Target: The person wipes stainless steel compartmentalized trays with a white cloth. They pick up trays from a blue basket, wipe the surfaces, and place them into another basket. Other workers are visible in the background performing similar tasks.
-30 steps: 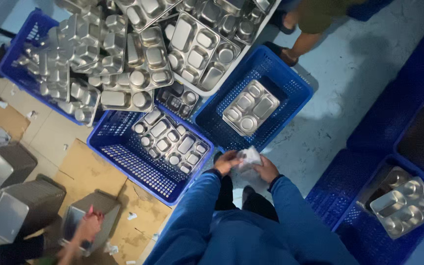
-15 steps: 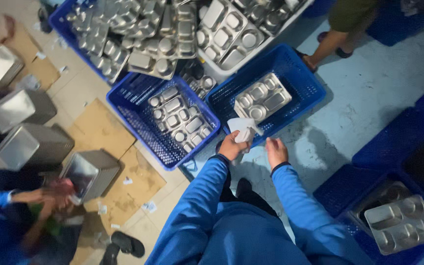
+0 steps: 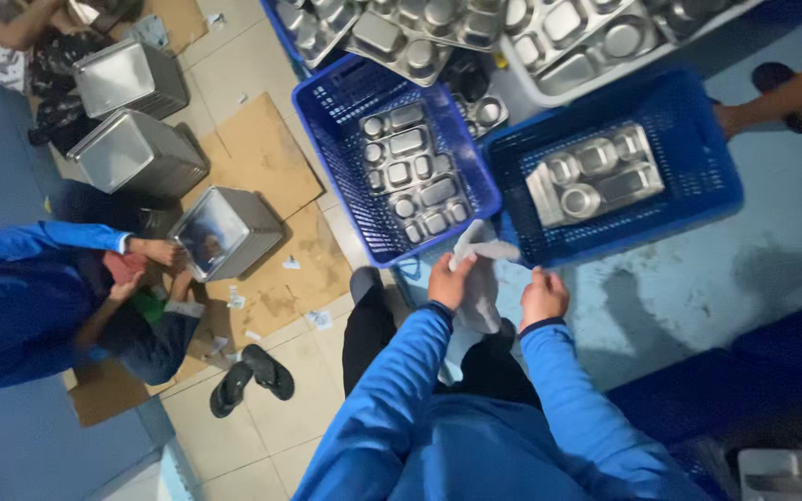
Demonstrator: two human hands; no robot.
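My left hand [image 3: 451, 279] grips a pale grey cloth [image 3: 478, 283] that hangs down in front of my lap. My right hand [image 3: 544, 297] is a little to the right of the cloth, fingers curled, with nothing clearly in it. Both arms wear blue sleeves. Just beyond my hands stand two blue plastic crates: the left crate [image 3: 330, 118] holds stacked steel compartment trays [image 3: 412, 176], the right crate [image 3: 696, 153] holds one steel compartment tray [image 3: 594, 176].
Heaps of steel trays [image 3: 475, 28] fill the top. A person in blue [image 3: 39, 297] crouches at left, handling a square steel tin [image 3: 220, 232]; more tins [image 3: 132, 153] stand behind on cardboard [image 3: 262, 158]. Black sandals [image 3: 251, 376] lie on tiles. Someone's foot [image 3: 791, 93] is at upper right.
The view has swung left and down, so the crates sit higher and the crouching person shows. My right hand has come off the cloth; the left still holds it.
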